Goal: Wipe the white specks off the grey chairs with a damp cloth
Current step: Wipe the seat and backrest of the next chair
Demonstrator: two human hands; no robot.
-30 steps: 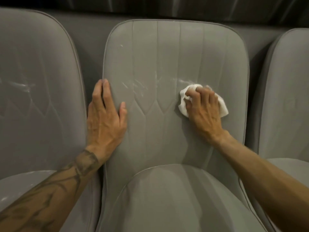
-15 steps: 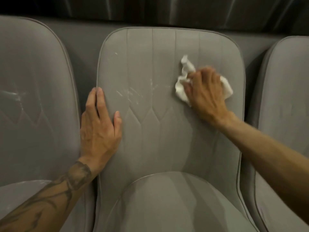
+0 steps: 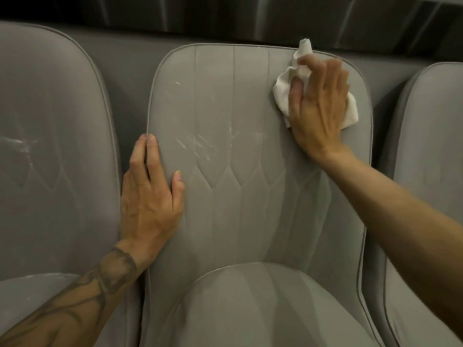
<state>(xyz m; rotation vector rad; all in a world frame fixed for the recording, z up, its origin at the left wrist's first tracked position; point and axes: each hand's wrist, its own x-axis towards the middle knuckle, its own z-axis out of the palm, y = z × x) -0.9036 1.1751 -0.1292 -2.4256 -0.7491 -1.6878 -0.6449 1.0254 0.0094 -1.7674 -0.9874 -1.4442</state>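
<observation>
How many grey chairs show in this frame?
3. The left chair, smeared white, at the left edge; the middle chair, with the cloth pressed near its top right corner; the right chair, cut off at the right edge. Others may stand out of view.

Both arms were bare as far as the picture's edge. The left forearm (image 3: 75, 306) carried a dark tattoo (image 3: 110, 274) of curling lines, thickening into a shaded band just above the wrist. The left hand (image 3: 150, 204) showed short nails; tendons and veins ridged the back of the right hand (image 3: 318, 103).
</observation>
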